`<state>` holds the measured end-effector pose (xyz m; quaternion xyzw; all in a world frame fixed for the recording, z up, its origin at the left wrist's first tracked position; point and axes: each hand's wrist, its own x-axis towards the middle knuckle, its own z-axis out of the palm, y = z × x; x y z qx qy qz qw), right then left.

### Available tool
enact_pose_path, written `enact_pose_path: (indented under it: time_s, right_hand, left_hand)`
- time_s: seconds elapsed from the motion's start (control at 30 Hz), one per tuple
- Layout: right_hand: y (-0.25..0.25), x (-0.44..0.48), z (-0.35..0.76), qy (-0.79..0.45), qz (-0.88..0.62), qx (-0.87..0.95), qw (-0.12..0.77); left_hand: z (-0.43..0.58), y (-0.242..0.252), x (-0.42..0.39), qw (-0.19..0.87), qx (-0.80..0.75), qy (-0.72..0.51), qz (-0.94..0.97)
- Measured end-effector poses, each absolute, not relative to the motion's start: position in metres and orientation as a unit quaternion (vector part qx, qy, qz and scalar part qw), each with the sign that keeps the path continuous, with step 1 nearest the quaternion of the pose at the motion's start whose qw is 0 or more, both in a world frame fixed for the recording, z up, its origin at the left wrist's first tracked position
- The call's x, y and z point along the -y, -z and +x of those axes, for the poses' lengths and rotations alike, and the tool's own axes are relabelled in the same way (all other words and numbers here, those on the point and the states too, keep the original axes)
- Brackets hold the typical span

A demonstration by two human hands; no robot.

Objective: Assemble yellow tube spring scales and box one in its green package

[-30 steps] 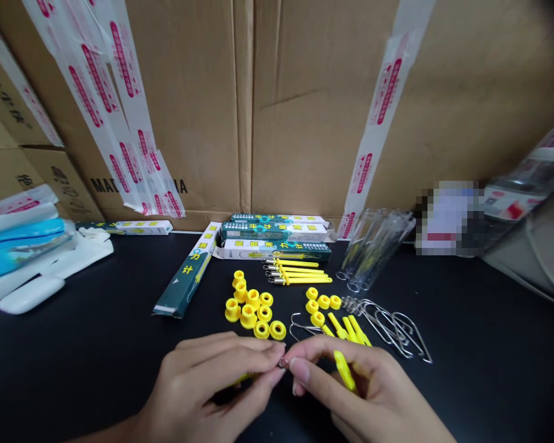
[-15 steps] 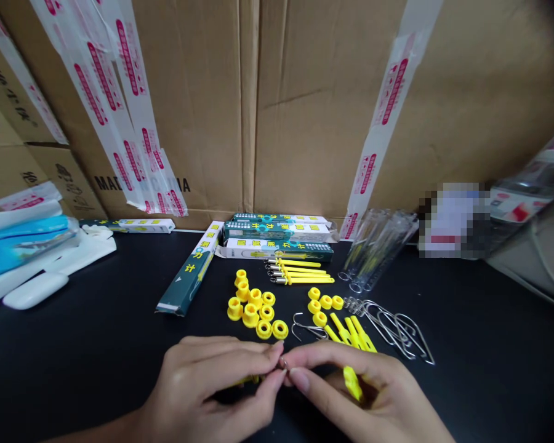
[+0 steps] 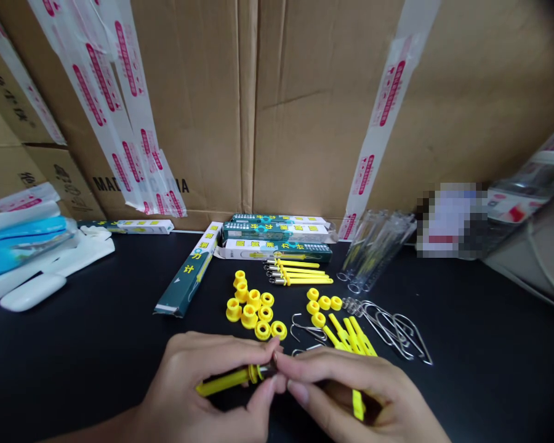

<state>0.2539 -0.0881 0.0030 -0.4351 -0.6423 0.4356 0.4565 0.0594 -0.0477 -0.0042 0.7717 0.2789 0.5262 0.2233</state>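
Note:
My left hand (image 3: 216,381) is closed around a yellow plastic rod (image 3: 226,383) with a ringed collar and a dark metallic end, perhaps a spring. Thumb and forefinger of my right hand (image 3: 346,394) pinch at that end, fingertips touching those of my left; the exact contact point is hidden. Tucked under the curled fingers of my right hand is another yellow plastic piece (image 3: 359,403), mostly covered. Just beyond lie yellow flanged caps (image 3: 249,315), small yellow rings (image 3: 318,319), flat yellow sticks (image 3: 351,335) and small wire hooks (image 3: 307,329).
Long metal hooks and springs (image 3: 392,329) lie to the right, below clear tubes (image 3: 369,258). Behind are yellow rods with metal ends (image 3: 300,274) and printed narrow boxes (image 3: 277,249). Another box (image 3: 189,277) lies slanted left. Cardboard (image 3: 203,123) walls the back.
The yellow rod in my left hand has turned into clearer view, its metal end now between both hands' fingertips. The yellow piece in my right hand has shifted slightly down and right.

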Motion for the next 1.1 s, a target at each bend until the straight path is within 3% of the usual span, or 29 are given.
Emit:
enact_pose_path:
  time_s: [0.33, 0.6, 0.8, 1.1]
  right_hand:
    - [-0.002, 0.09, 0.258, -0.343, -0.548, 0.625, 0.437]
    - [-0.004, 0.086, 0.263, -0.371, -0.506, 0.643, 0.438]
    - [-0.002, 0.087, 0.26, -0.407, -0.533, 0.624, 0.4]
    - [-0.004, 0.086, 0.259, -0.438, -0.523, 0.623, 0.383]
  left_hand:
    - [0.054, 0.006, 0.048, 0.439, -0.318, -0.395, 0.742]
    - [0.058, 0.018, 0.044, 0.756, -0.243, -0.336, 0.506]
    - [0.062, 0.011, 0.036, 0.798, -0.251, -0.288, 0.466]
    - [0.063, 0.005, 0.038, 0.766, -0.314, -0.278, 0.488]
